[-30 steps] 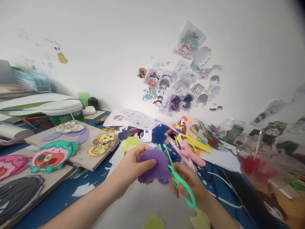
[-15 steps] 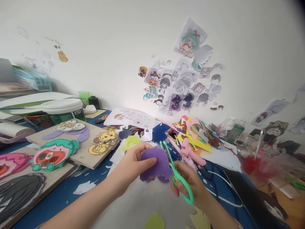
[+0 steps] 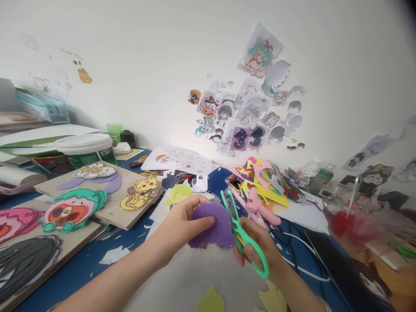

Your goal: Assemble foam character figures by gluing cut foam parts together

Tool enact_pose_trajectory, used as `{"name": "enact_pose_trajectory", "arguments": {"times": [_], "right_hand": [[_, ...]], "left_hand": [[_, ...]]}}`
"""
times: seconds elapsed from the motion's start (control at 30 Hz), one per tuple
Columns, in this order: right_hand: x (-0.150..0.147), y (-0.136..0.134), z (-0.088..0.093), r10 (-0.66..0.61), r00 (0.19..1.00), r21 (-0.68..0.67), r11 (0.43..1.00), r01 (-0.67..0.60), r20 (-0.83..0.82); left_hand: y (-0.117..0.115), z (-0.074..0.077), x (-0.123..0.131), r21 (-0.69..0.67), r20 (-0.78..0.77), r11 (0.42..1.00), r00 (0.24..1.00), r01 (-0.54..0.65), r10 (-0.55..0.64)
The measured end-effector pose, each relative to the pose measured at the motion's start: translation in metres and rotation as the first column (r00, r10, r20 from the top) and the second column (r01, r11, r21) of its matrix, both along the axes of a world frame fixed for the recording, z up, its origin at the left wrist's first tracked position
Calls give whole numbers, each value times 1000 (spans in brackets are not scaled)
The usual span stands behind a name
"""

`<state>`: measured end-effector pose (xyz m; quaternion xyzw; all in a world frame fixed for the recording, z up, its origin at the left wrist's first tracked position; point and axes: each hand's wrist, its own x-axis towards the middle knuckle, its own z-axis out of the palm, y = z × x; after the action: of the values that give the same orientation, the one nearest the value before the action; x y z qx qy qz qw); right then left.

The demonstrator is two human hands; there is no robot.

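Note:
A rounded purple felt piece is pinched in my left hand, thumb on its front face and fingers behind. Its lower edge looks uneven, with a small brownish spot there. My right hand grips green scissors by the handles, fingers through the loops. The blades point up and stand slightly apart along the felt's right edge; whether they touch it I cannot tell. Below, on the grey work surface, lie a yellow-green scrap and a paler scrap.
Behind my hands lie a pink glue gun and a heap of coloured scraps. On the left, boards carry cut-out figures, near a white-lidded tub. A white cable runs at right. Drawings cover the wall.
The scissors have turned a little and shifted slightly right, their blades now nearer the felt's outer edge. The purple felt has tilted slightly in my left hand.

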<state>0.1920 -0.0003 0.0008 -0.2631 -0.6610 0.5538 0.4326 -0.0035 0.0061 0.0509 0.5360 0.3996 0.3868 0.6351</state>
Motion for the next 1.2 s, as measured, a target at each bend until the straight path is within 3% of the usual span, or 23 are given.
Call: {"name": "enact_pose_trajectory", "arguments": {"times": [0.6, 0.77, 1.07, 1.2], "right_hand": [[3, -1, -3, -86, 991, -53, 994, 92, 102], [5, 0, 3, -97, 994, 12, 995, 97, 54], [2, -4, 5, -32, 988, 20, 999, 29, 149], [1, -3, 2, -32, 988, 24, 999, 28, 153]], "left_hand": [[2, 2, -1, 22, -51, 1000, 999, 4, -3], [2, 3, -3, 15, -12, 998, 998, -54, 55], [5, 1, -9, 55, 118, 964, 960, -261, 253], [4, 0, -6, 52, 134, 964, 958, -261, 253]]}}
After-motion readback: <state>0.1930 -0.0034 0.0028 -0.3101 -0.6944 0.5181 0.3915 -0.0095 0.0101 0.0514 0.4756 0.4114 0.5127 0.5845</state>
